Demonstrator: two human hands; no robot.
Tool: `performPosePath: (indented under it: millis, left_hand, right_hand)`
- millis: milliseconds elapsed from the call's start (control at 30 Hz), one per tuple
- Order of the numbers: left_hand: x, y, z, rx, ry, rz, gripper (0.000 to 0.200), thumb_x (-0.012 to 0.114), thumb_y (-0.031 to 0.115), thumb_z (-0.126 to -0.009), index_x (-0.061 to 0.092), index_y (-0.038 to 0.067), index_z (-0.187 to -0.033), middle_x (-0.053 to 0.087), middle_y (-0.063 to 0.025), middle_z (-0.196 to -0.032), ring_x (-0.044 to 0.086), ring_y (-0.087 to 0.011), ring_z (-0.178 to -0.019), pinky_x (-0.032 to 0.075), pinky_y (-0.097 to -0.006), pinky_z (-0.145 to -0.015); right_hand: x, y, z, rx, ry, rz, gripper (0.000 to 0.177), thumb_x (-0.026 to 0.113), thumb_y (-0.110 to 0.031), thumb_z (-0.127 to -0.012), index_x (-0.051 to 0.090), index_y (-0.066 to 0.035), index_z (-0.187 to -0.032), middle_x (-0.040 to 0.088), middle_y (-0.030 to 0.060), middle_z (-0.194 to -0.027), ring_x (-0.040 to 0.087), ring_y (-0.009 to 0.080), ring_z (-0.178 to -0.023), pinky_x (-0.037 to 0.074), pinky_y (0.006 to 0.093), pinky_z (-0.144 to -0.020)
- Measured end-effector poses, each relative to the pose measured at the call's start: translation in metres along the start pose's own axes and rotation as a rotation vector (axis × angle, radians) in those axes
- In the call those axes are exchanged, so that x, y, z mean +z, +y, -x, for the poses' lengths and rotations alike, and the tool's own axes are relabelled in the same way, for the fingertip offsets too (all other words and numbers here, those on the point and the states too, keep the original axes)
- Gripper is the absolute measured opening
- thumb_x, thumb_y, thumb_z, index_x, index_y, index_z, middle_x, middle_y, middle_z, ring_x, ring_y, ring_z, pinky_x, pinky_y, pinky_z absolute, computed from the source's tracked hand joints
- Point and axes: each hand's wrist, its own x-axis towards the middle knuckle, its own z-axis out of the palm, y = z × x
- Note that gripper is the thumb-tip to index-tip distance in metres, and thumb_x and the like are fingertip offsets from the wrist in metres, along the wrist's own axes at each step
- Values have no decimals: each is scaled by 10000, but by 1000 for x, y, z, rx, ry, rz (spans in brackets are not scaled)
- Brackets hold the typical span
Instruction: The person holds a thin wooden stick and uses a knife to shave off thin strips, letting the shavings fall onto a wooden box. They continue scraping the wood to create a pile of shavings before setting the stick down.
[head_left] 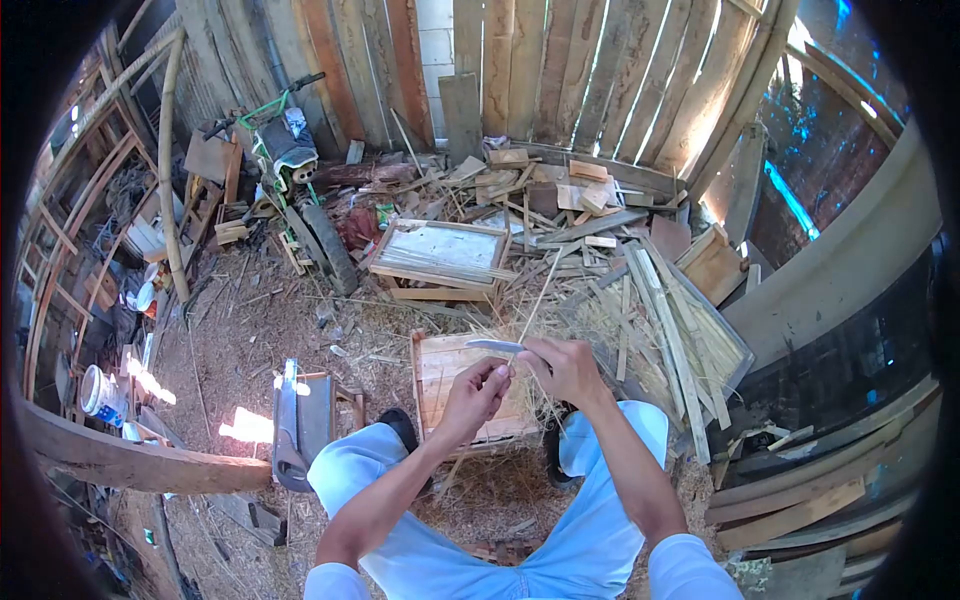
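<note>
My right hand (562,368) is closed round a knife (495,346), whose blade points left above my left hand. In a pinch, the fingers of my left hand (476,398) grip the lower end of a thin strip of wood or bamboo (541,298). The strip slants up and away, passing close by the blade, and both hands are near each other. Below them, between my feet, lies a pale wooden crate (440,358) with fine shavings (515,408) over and around it.
A handsaw (288,440) rests along a small stool (316,405) on the left. Ahead are a framed tray (440,245), a green bike (300,185) and a heap of wood scraps (560,195). Long slats (670,330) lie to the right. A white bucket (100,393) stands far left.
</note>
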Motion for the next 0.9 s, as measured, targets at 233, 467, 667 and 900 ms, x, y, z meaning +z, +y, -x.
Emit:
performPosePath:
  millis: [233,467,667,900]
  left_hand:
    - [-1,2,2,-7,2,-29,190,510,210,-966,576,32,-971,444,39,-663,325,-16,-472,245,-190,-397]
    - [-12,-16,1,-2,-20,-197,201,511,218,-968,577,29,-974,421,41,-632,314,-19,-457,240,-197,-384]
    - [-13,-22,-9,127,85,-258,212,526,217,-959,585,16,-993,460,37,-680,364,-18,-501,279,-187,-418]
    - [-7,-19,-7,160,116,-214,228,569,212,-935,585,-2,-1011,497,30,-715,369,-11,-509,274,-186,-416]
  right_hand:
    - [-13,39,-8,168,136,-24,183,585,-207,-881,663,-72,-975,657,161,-806,639,334,-677,487,403,-556]
    - [-25,31,-2,460,52,62,208,548,-235,-906,663,-81,-986,637,181,-755,629,358,-698,480,423,-570]
    - [19,-9,12,75,-136,-30,176,588,-237,-885,656,-75,-903,645,147,-743,626,337,-640,495,424,-536]
    - [9,-8,3,3,-54,-20,176,609,-248,-871,650,-80,-898,637,132,-709,624,314,-600,488,403,-500]
